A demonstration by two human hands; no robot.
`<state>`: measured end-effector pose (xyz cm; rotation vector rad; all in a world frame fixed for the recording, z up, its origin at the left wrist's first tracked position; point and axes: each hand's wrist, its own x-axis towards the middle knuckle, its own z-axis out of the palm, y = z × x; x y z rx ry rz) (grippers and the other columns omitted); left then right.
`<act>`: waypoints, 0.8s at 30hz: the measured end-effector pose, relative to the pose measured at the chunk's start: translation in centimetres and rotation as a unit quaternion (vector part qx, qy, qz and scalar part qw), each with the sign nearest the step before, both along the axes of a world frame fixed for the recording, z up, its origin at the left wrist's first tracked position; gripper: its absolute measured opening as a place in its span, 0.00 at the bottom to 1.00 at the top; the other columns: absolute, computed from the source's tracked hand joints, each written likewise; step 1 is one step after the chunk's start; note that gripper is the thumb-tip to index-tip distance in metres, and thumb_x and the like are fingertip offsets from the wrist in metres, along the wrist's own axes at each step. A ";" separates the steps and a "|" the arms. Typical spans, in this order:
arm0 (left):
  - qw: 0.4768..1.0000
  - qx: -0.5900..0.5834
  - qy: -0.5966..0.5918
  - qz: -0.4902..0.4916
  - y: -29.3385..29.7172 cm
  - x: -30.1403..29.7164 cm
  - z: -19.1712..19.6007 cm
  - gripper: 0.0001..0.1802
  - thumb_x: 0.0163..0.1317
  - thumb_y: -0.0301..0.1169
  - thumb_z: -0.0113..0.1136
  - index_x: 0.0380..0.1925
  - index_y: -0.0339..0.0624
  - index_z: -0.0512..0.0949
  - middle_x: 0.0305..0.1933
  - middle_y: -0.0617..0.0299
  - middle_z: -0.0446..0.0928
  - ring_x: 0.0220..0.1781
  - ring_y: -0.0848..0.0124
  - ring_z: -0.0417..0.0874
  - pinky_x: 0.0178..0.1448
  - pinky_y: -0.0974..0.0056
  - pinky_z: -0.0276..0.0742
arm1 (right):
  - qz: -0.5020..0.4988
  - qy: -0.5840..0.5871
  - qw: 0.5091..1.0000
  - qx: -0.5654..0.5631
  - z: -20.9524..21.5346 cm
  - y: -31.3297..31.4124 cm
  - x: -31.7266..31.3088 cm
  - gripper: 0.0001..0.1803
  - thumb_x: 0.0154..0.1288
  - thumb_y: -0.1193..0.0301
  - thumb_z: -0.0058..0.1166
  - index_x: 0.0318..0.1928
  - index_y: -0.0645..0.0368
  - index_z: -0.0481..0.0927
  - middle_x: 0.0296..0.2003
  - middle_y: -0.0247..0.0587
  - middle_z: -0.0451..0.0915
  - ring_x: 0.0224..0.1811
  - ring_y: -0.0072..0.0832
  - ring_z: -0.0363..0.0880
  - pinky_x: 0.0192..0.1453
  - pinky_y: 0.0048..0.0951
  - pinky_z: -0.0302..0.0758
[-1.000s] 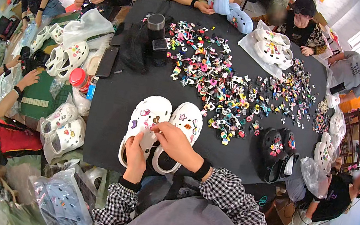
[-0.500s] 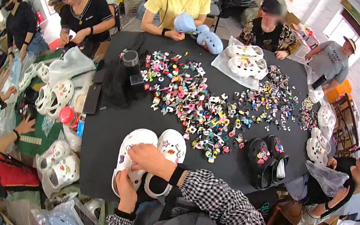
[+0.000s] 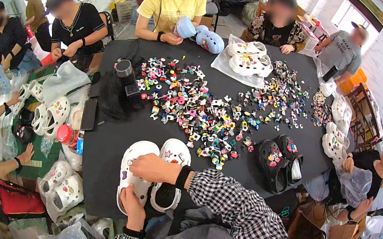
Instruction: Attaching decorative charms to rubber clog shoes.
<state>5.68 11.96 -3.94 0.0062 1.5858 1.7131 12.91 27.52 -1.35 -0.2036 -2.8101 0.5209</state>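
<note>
Two white clogs stand side by side at the table's near edge. On the left clog (image 3: pixel 140 149), my left hand (image 3: pixel 131 207) grips the heel end, fingers closed around its side. My right hand (image 3: pixel 151 167) reaches across to that clog's toe, fingertips pinched together and pressed on the upper. Whatever lies under those fingers is hidden. A purple charm shows on its left side. Several colourful charms are set in the right clog (image 3: pixel 177 148), which stands under my right wrist.
A wide heap of small shoe charms (image 3: pixel 189 101) covers the middle of the black table (image 3: pixel 102 175). Black clogs (image 3: pixel 269 164) stand right, bagged white clogs (image 3: pixel 250 64) at the far side. A black cylindrical device (image 3: pixel 126 71) stands left. Several people work around the table.
The whole view has shifted slightly. My right hand stays at the left clog's toe, its fingers moved a little; my left hand keeps its hold at the heel.
</note>
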 end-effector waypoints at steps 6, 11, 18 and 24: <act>1.000 0.005 0.002 -0.005 -0.6 -0.2 -1.0 0.09 0.64 0.33 0.54 0.25 0.49 0.69 0.22 0.75 0.62 0.21 0.84 0.59 0.25 0.74 0.54 | 0.016 -0.048 0.995 -0.082 1.2 0.7 0.2 0.09 0.58 0.67 0.54 0.27 0.61 0.77 0.26 0.46 0.79 0.32 0.45 0.80 0.34 0.45 0.74; 0.999 -0.007 -0.017 -0.028 -0.8 -0.5 -1.3 0.07 0.64 0.35 0.55 0.30 0.48 0.71 0.24 0.76 0.66 0.21 0.85 0.62 0.24 0.75 0.56 | 0.024 -0.042 0.992 -0.120 0.5 0.9 0.2 0.11 0.60 0.66 0.52 0.28 0.61 0.77 0.27 0.45 0.79 0.32 0.45 0.79 0.34 0.45 0.73; 0.998 0.006 -0.023 -0.057 -1.2 -0.8 -2.1 0.08 0.64 0.36 0.57 0.31 0.48 0.71 0.25 0.76 0.67 0.22 0.85 0.63 0.24 0.77 0.57 | 0.025 -0.005 0.981 -0.195 -0.9 1.3 0.4 0.12 0.62 0.64 0.49 0.29 0.61 0.76 0.28 0.47 0.79 0.32 0.47 0.78 0.37 0.46 0.73; 0.996 0.004 0.007 -0.091 -0.1 0.2 -1.6 0.10 0.67 0.36 0.54 0.31 0.43 0.70 0.28 0.72 0.66 0.26 0.83 0.62 0.30 0.73 0.60 | -0.038 0.006 0.977 -0.212 -3.2 1.2 0.6 0.13 0.63 0.62 0.48 0.31 0.60 0.76 0.28 0.49 0.79 0.33 0.48 0.79 0.38 0.47 0.74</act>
